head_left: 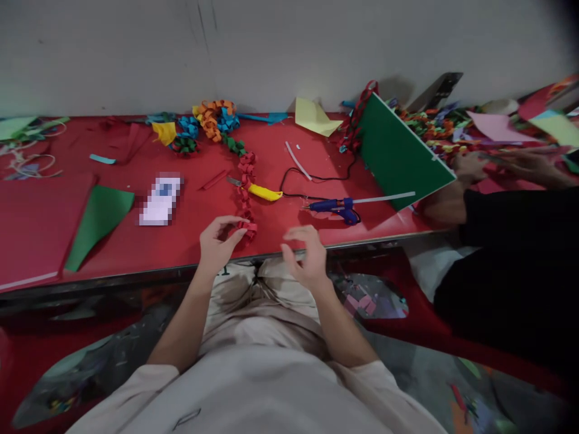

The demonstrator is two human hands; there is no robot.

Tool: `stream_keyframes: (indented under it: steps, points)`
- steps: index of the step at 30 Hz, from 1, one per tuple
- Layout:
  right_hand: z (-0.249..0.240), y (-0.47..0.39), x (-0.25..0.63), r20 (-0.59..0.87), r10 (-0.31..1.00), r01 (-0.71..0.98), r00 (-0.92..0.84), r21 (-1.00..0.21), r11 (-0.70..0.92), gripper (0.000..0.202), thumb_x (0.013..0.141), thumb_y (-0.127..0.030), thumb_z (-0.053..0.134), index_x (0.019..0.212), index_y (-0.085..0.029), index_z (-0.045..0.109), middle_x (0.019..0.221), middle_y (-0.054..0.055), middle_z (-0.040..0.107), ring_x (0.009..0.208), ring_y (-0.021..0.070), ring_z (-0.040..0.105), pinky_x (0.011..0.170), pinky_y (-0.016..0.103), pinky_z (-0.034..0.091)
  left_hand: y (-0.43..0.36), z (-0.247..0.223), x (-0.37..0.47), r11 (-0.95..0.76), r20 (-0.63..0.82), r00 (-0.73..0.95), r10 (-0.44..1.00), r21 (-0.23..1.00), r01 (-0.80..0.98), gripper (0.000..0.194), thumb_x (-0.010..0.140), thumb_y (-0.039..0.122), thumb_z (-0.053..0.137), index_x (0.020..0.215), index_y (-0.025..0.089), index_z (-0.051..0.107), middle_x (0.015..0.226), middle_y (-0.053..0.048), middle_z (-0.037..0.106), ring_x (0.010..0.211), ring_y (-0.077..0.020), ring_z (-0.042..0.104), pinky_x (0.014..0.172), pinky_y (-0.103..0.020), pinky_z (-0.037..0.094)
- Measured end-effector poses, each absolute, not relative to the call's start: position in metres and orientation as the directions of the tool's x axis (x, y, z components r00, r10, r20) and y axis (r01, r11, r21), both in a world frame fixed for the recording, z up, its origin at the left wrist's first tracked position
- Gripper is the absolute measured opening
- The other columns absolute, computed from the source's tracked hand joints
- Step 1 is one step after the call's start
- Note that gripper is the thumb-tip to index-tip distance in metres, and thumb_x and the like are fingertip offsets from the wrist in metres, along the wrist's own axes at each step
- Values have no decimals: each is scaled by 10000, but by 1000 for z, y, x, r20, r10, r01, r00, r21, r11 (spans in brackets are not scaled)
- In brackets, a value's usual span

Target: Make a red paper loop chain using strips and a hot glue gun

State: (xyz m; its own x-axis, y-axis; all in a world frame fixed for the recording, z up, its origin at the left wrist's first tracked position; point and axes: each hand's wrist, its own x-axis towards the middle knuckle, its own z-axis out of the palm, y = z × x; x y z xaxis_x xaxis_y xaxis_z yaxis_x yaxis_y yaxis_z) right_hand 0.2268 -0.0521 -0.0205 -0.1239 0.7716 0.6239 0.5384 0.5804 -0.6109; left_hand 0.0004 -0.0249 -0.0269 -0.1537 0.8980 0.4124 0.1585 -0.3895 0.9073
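Red paper loops make up the near end of the paper chain (246, 170), which lies on the red table (136, 166) and runs away from you through green, blue and orange loops towards the wall (280, 54). Your left hand (218, 241) pinches that near end between thumb and fingers, close to the table's front edge. Your right hand (308, 254) is just beside it, holding nothing, its fingers curved and well parted from the thumb.

Ahead of your hands, the chain crosses the blade of a yellow-handled cutter (266, 193). To your right lies a blue glue gun (332, 207) with a white stick in its back, near a leaning green board (398, 150). A phone (161, 200) and a green sheet (99, 220) lie to your left. Past the board, a co-worker's hands (534, 166) are among colourful paper scraps (418, 123).
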Motion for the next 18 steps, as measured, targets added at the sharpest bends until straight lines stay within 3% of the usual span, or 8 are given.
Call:
stream_keyframes:
  steps: [2, 4, 9, 18]
  points:
    - [-8, -40, 199, 573, 796, 440, -196, -673, 594, 275, 942, -373, 634, 1174, -252, 553, 1182, 113, 686, 1137, 252, 636, 975, 461, 498, -26, -30, -3, -383, 404, -156, 901, 912, 149, 228, 830, 309, 791, 995, 170, 716, 968, -86, 778, 907, -181, 754, 854, -310, 607]
    - [0, -27, 182, 525, 822, 379, -221, -730, 568, 325, 926, -382, 670, 1199, -245, 559, 1224, 101, 682, 1176, 235, 622, 1011, 435, 480, -26, -33, -5, -388, 405, -162, 900, 913, 123, 227, 830, 288, 791, 1012, 175, 716, 984, -80, 777, 923, -173, 751, 862, -298, 604]
    - [0, -18, 168, 465, 863, 345, -198, -791, 506, 233, 922, -371, 677, 1093, -234, 597, 1092, 72, 713, 1065, 212, 657, 966, 389, 495, -26, -35, -7, -415, 421, -186, 888, 907, 75, 207, 819, 245, 798, 1002, 185, 723, 977, -58, 774, 915, -151, 749, 853, -264, 599]
    - [-4, -19, 165, 474, 858, 367, -198, -776, 513, 202, 930, -370, 647, 1083, -248, 595, 1070, 64, 728, 1045, 214, 683, 962, 399, 519, -27, -33, -7, -394, 405, -177, 897, 914, 92, 229, 818, 324, 798, 984, 182, 732, 963, -73, 773, 904, -180, 751, 851, -307, 608]
